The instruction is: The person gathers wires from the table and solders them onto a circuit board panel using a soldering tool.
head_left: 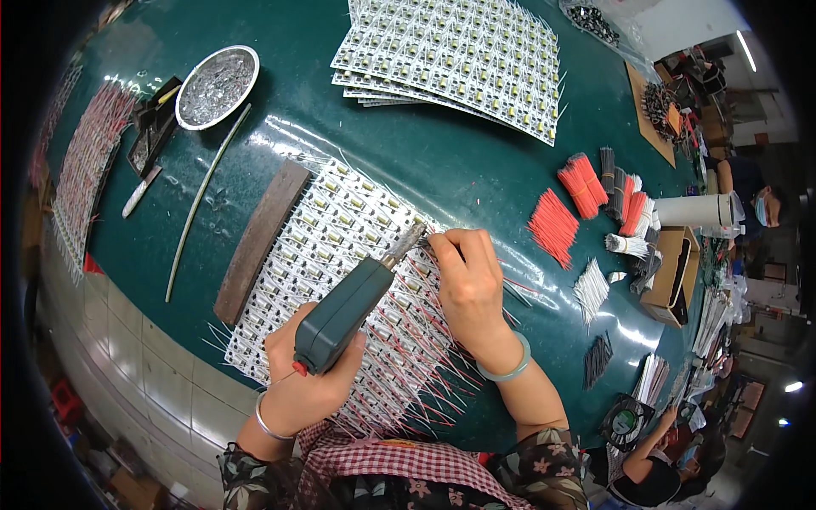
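Note:
My left hand (310,374) is wrapped round the dark green body of a soldering gun (344,314). Its metal tip points up and right, down at a panel of small circuit boards (340,217) dotted with yellowish and black components. Close to the tip, the thumb and fingers of my right hand (469,285) are pinched together, apparently on a thin wire; the fingertips partly hide it. Red and white wires (425,357) stick out from the panel's near and right parts. Along the panel's left edge lies a dark brown bar (262,242).
Stacked circuit-board panels (450,64) lie at the back. Bundles of red wires (554,228), white wires (592,289) and black wires (597,361) sit on the right, beside a cardboard box (671,280). A bowl of metal bits (218,89) and a thin rod (202,204) are left. Two people work at right.

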`<state>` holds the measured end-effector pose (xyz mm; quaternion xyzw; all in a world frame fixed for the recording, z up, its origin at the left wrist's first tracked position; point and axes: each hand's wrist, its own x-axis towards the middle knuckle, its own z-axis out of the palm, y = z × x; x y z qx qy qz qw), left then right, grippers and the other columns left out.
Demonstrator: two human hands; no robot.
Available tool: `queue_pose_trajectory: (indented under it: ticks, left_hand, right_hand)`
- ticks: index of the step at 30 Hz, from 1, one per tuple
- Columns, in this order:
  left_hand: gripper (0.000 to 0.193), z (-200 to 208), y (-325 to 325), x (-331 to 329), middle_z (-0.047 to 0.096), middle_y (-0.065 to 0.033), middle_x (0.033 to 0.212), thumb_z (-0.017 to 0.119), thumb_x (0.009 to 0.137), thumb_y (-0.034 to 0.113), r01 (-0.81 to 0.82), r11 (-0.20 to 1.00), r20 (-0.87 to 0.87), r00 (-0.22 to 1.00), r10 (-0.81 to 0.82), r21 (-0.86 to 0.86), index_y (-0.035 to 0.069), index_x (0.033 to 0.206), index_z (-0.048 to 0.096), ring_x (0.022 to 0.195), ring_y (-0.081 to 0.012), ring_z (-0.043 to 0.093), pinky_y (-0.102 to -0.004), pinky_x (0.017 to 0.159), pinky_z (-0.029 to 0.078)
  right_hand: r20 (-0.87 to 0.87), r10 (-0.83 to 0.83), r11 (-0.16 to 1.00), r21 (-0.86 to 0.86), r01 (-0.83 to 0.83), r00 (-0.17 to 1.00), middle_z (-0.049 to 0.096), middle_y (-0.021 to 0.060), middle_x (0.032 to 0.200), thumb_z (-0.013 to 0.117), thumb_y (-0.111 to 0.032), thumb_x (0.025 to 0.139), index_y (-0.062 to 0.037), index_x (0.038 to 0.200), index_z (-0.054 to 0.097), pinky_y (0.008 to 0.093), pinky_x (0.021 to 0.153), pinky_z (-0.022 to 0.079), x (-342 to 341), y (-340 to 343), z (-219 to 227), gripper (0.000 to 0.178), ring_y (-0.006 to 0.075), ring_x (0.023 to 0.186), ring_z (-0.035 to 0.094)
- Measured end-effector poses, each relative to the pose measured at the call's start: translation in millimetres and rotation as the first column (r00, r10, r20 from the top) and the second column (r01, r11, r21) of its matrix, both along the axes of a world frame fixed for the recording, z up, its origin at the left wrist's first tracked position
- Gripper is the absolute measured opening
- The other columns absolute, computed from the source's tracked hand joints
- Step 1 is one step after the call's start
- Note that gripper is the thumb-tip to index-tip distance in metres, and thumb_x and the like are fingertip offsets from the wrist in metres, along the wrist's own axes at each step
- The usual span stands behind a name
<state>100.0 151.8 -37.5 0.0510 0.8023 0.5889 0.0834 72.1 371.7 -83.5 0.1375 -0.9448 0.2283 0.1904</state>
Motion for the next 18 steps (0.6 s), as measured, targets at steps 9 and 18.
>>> queue_pose_trajectory:
  ticks: [9,18]
  left_hand:
    - [0.012,-1,3,2,0.059,-0.0068,0.068,0.073,0.078,0.005,-0.015,0.999,0.046,0.999,0.017,-0.032,0.001,0.084,0.063,0.055,-0.0135,0.055,-0.0281,0.052,0.043]
    - [0.027,3,-12,13,0.067,-0.0075,0.083,0.075,0.079,0.004,-0.044,0.998,-0.021,0.999,0.045,0.045,-0.004,0.103,0.067,0.063,-0.0119,0.061,-0.0258,0.059,0.049]
  right_hand:
    - [0.009,0.003,1.000,-0.008,-0.003,1.000,0.058,0.0152,0.094,0.063,0.009,0.068,0.0067,0.103,0.062,0.0364,0.069,0.049,0,0,0,0.035,0.0293,0.084,0.056]
    - [0.003,0.002,1.000,0.000,-0.002,1.000,0.057,0.0150,0.094,0.062,0.008,0.067,0.0066,0.102,0.062,0.0364,0.069,0.049,-1,0,0,0.035,0.0290,0.083,0.055]
